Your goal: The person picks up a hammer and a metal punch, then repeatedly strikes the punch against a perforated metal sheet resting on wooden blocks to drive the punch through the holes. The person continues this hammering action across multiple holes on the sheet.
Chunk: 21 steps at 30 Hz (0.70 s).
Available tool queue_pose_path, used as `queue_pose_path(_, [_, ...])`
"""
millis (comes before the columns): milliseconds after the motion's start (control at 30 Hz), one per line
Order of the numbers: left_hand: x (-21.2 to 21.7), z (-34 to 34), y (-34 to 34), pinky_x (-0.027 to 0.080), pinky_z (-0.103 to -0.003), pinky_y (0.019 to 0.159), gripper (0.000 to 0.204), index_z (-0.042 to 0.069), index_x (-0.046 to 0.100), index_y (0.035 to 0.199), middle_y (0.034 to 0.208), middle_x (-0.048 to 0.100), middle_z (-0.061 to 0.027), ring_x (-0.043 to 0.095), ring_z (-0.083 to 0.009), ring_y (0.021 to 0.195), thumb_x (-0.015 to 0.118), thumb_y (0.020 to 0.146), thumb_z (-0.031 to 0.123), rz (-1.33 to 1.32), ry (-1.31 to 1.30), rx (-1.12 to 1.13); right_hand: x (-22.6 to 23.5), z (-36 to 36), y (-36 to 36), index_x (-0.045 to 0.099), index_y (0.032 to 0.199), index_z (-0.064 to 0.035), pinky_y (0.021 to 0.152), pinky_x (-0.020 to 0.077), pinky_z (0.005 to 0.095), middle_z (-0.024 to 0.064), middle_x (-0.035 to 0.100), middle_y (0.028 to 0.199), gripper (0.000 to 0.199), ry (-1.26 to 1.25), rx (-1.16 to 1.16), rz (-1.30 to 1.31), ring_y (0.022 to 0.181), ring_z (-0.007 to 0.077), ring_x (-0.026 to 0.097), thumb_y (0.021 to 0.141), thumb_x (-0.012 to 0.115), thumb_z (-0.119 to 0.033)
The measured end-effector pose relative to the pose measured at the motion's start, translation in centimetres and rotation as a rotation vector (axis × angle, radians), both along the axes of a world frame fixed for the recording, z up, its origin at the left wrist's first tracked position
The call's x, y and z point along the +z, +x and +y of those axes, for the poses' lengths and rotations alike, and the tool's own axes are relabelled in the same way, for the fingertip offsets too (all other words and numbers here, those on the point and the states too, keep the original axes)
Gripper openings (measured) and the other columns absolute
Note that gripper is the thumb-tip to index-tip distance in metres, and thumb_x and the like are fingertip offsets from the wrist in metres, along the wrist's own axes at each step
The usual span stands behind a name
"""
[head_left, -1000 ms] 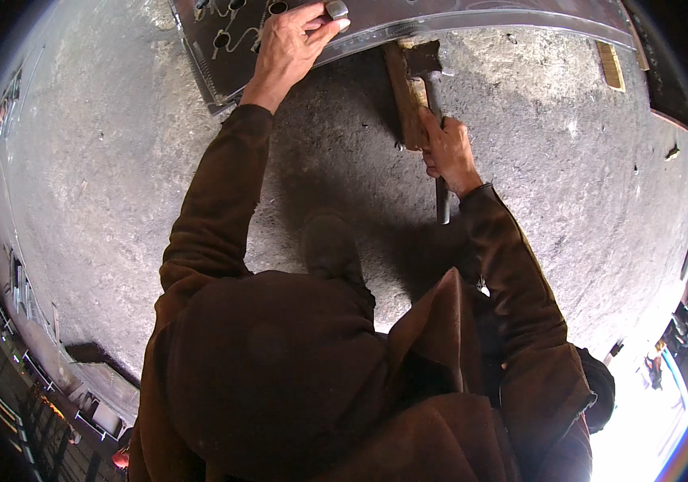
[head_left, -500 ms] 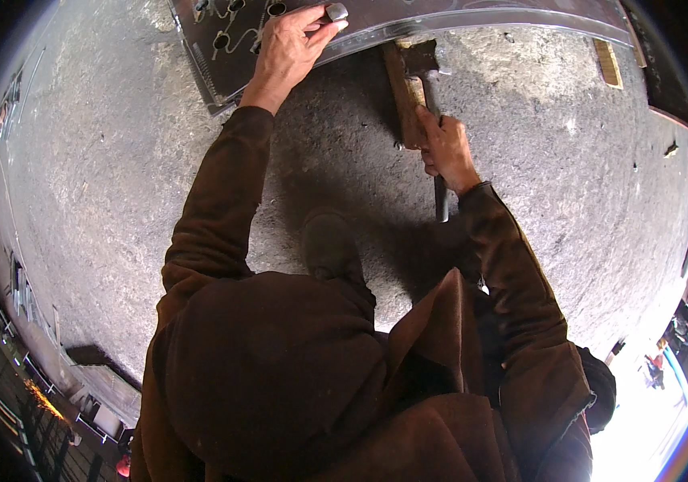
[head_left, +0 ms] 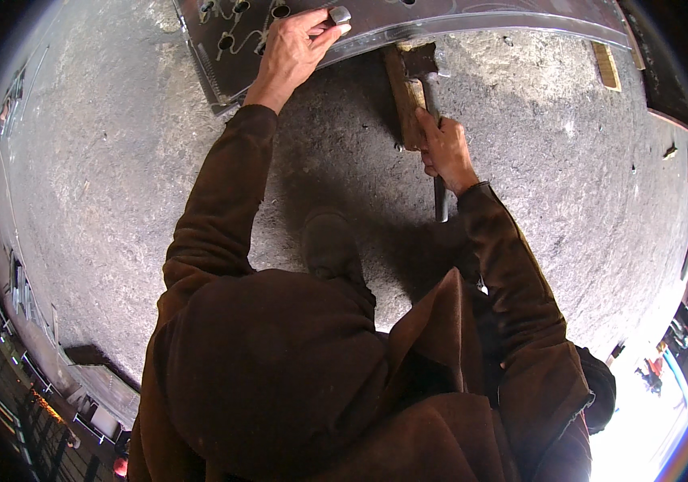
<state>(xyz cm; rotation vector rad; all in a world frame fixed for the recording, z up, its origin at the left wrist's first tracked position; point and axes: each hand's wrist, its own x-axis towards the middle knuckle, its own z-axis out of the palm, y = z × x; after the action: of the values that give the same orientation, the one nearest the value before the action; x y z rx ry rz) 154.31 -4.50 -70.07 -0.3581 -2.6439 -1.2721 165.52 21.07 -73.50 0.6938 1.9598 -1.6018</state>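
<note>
A dark steel plate (head_left: 472, 18) with several cut-out holes lies on the concrete floor at the top of the view. My left hand (head_left: 291, 50) rests on the plate's near edge and pinches a small grey metal piece (head_left: 339, 15) between thumb and fingers. My right hand (head_left: 443, 150) grips the handle of a hammer (head_left: 422, 76), whose head lies close to the plate's edge beside a wooden block (head_left: 402, 96). Both arms are in brown sleeves.
Rough grey concrete floor (head_left: 119, 185) spreads all around. My dark shoe (head_left: 329, 243) stands below the hands. A small wooden piece (head_left: 603, 64) lies at upper right near a dark edge. Metal racks and parts line the left rim.
</note>
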Motion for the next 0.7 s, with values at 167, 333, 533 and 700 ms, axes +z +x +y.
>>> queue_pose_path(167, [-1.5, -0.2, -0.2, 0.056, -0.033, 0.071, 0.022, 0.000, 0.070, 0.103, 0.093, 0.074, -0.0140, 0.074, -0.0232, 0.085, 0.075, 0.091, 0.018, 0.067, 0.078, -0.021, -1.2, 0.5, 0.2, 0.052, 0.085, -0.0013, 0.039, 0.0341, 0.0318, 0.0014, 0.043, 0.060, 0.046, 0.339, 0.250, 0.423, 0.046, 0.0115, 0.043, 0.100, 0.062, -0.043])
queue_pose_path(333, [-4.2, -0.8, -0.9, 0.058, -0.033, 0.068, 0.022, 0.003, 0.072, 0.106, 0.091, 0.074, -0.0105, 0.072, -0.0222, 0.077, 0.077, 0.090, 0.018, 0.231, 0.095, -0.048, 1.9, -1.7, -0.8, 0.063, 0.088, 0.0067, 0.047, 0.0434, 0.0360, 0.0074, 0.050, 0.058, 0.060, 0.335, 0.266, 0.556, 0.055, 0.0165, 0.053, 0.100, 0.059, -0.052])
queue_pose_path(533, [-4.4, -1.1, -0.4, 0.056, -0.036, 0.063, 0.024, 0.002, 0.071, 0.101, 0.085, 0.070, -0.0119, 0.070, -0.0263, 0.072, 0.075, 0.091, 0.023, 0.183, 0.100, -0.019, 21.5, -6.6, -5.3, 0.063, 0.081, -0.0027, 0.045, 0.0429, 0.0308, 0.0024, 0.054, 0.055, 0.051, 0.383, 0.132, 1.200, 0.047, 0.0120, 0.050, 0.102, 0.057, -0.049])
queue_pose_path(700, [-5.0, -0.8, -1.1, 0.053, -0.041, 0.064, 0.025, 0.003, 0.071, 0.096, 0.084, 0.069, -0.0136, 0.066, -0.0320, 0.071, 0.076, 0.089, 0.026, 0.232, 0.109, -0.023, 27.5, 0.3, -8.0, 0.065, 0.087, 0.0012, 0.049, 0.0447, 0.0336, 0.0076, 0.058, 0.061, 0.045, 1.242, 0.576, 1.317, 0.052, 0.0169, 0.052, 0.101, 0.059, -0.042])
